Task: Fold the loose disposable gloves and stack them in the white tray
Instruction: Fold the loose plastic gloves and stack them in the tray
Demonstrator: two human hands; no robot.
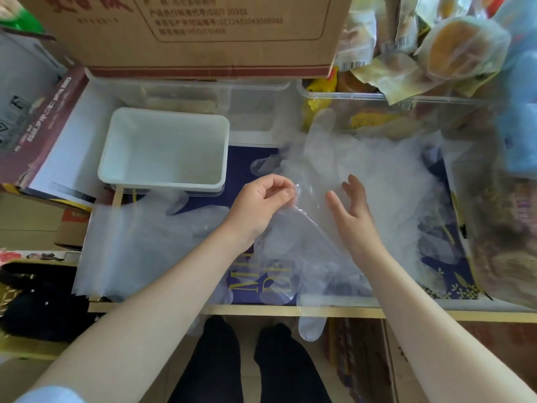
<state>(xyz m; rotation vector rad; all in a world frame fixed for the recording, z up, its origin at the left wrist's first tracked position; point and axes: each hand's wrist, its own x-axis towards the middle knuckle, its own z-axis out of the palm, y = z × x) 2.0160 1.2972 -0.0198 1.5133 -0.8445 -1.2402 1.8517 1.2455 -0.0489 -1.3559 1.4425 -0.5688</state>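
The left hand [263,203] pinched the edge of a clear disposable glove [293,228] between thumb and curled fingers, lifting that edge a little above the work surface, while the rest of the film trailed down toward the near edge. The right hand [353,206] was open just beside it, fingers straight and slightly spread, holding nothing and apparently poised over the same glove. Around both hands lay the heap of loose gloves [377,175], thin and translucent, spread across a dark blue printed box lid [255,282], with one glove finger hanging over the front ledge. The white tray [162,186] stood to the left of the hands, near but not touching them, and looked empty, so the stack seemed not yet begun. By this reckoning the step in hand was separating one glove from the pile before folding it. The next move would likely call for the right hand to flatten or catch the opposite edge, since film this light would cling and crumple easily. Behind stood a cardboard carton [186,33] and a clear bin of packaged bread [436,62].
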